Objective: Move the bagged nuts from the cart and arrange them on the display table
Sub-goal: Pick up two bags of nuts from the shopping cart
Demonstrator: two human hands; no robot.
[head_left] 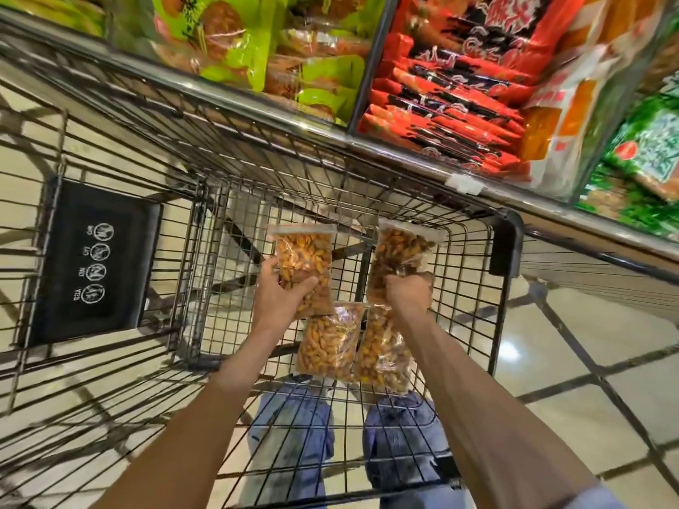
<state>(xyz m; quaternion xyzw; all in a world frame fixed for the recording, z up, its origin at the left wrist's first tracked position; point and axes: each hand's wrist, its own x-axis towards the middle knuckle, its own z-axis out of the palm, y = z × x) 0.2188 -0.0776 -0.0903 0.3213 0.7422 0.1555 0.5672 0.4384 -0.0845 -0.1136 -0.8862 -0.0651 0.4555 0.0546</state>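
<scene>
Four clear bags of nuts show inside the wire cart [474,259], two of them lifted and two lying on the mesh floor. The left hand [281,295] grips an orange-nut bag [303,262] from below, with the fingers curled round its lower half and the thumb on its left edge, so that the bag stands upright above the cart floor. The right hand [409,290] is clenched on a darker mixed-nut bag [398,255] at its lower part, and this bag also stands upright, its sealed top tilted toward the cart's far right corner. The two held bags are near each other but apart. Beneath the hands a second orange bag [327,343] and a second mixed bag [384,350] lie flat side by side on the mesh, touching along their long edges. A black child-seat flap [92,259] with white symbols sits on the left of the cart. Past the cart's far rim runs the metal edge of the display table [404,156], whose compartments hold green packets [235,49], red-and-black packets [452,104] and orange-and-white packets [588,104]. The person's blue trouser legs [290,439] show through the mesh above a pale tiled floor [573,358].
</scene>
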